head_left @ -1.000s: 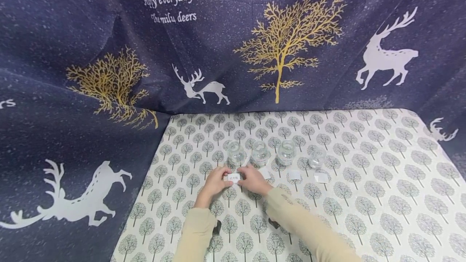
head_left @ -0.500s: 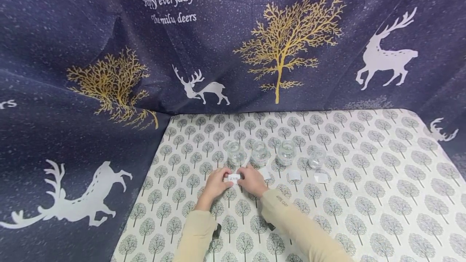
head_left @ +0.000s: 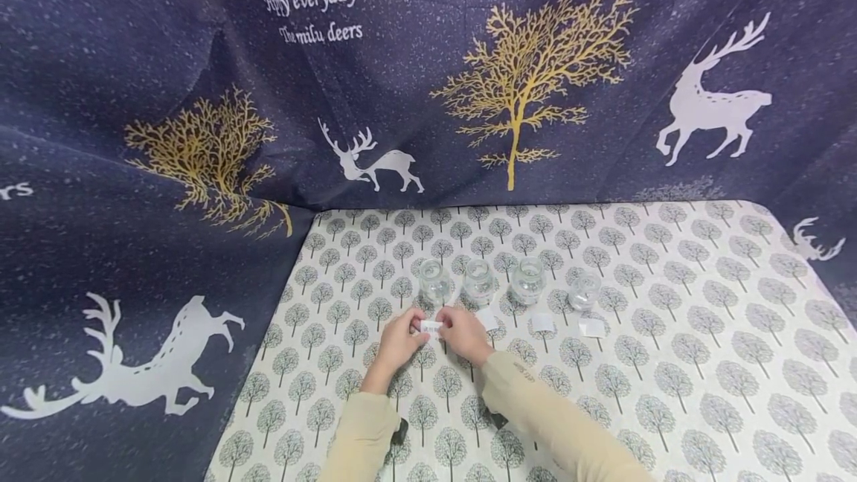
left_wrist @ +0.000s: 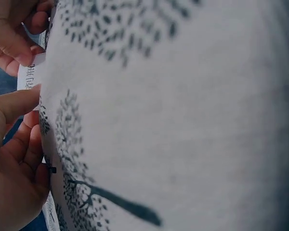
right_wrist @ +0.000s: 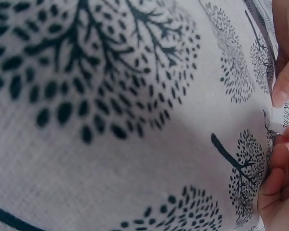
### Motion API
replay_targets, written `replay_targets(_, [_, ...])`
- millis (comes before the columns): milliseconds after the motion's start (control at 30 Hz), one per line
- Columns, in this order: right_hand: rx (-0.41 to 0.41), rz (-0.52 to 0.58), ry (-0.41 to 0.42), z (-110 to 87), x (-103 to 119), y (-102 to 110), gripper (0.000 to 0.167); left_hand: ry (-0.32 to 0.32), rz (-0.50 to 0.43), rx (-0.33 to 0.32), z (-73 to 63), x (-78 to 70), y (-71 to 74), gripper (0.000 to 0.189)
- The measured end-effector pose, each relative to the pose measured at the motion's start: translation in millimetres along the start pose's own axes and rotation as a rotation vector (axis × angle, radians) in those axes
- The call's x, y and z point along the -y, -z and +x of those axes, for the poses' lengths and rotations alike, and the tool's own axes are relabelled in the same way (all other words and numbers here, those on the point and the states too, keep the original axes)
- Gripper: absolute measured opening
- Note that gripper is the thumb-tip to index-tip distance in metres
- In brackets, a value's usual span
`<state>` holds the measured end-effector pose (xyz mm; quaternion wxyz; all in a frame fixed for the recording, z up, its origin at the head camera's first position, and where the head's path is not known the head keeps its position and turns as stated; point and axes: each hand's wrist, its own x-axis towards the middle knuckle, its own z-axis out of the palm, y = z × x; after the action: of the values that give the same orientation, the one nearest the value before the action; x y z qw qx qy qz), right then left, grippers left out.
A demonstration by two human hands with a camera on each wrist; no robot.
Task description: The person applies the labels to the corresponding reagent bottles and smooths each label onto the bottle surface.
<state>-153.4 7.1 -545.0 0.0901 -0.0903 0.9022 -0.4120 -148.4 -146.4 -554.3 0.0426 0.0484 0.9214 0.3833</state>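
Note:
A small white paper label [head_left: 431, 327] with printed characters is held between both hands, just in front of the leftmost glass jar [head_left: 434, 285]. My left hand [head_left: 399, 342] pinches its left end between thumb and fingers. The right end is pinched by my right hand [head_left: 466, 334]. In the left wrist view, part of the label's print [left_wrist: 30, 77] shows between the two thumbs; the fingertips cover both ends. The right wrist view also catches the label [right_wrist: 282, 118] at its right edge, close over the cloth.
More open glass jars stand in a row to the right: a second jar [head_left: 478, 285], a third jar [head_left: 527, 283] and a smaller jar [head_left: 585, 292]. White labels [head_left: 542, 323] lie in front of them. A tree-print cloth [head_left: 696, 393] covers the table; a dark deer-print curtain [head_left: 428, 80] hangs behind.
The label tilts a little between the fingers, and its print shows less plainly. My right forearm has shifted slightly left; both hands stay at nearly the same place. The jars have not moved.

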Motion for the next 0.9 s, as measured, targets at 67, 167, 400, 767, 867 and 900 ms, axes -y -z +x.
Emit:
replay_targets(67, [0.002, 0.03, -0.009, -0.7, 1, 2, 0.009, 0.019, -0.085, -0.003, -0.1, -0.4, 0.4, 0.029])
replay_targets(167, [0.007, 0.107, -0.04, -0.7, 1, 4, 0.007, 0.053, -0.221, -0.019, 0.4, -0.6, 0.7, 0.027])
replay_targets(400, [-0.043, 0.327, -0.12, 2.0, 2, 8, 0.004, 0.06, -0.312, -0.083, -0.7, -7.0, 1.1, 0.029])
replay_targets(767, [-0.036, 0.706, -0.205, -1.9, 8, 13, 0.012, 0.06, -0.407, -0.135, -3.3, -19.0, -4.5, 0.028])
replay_targets(867, [0.003, 0.744, -0.206, -4.4, 5, 12, 0.014, 0.043, -0.398, -0.138, -3.4, -20.1, -4.9, 0.024])
replay_targets(900, [0.015, 0.752, -0.205, -5.2, 5, 11, 0.015, 0.035, -0.397, -0.135, -3.6, -20.4, -4.8, 0.023])
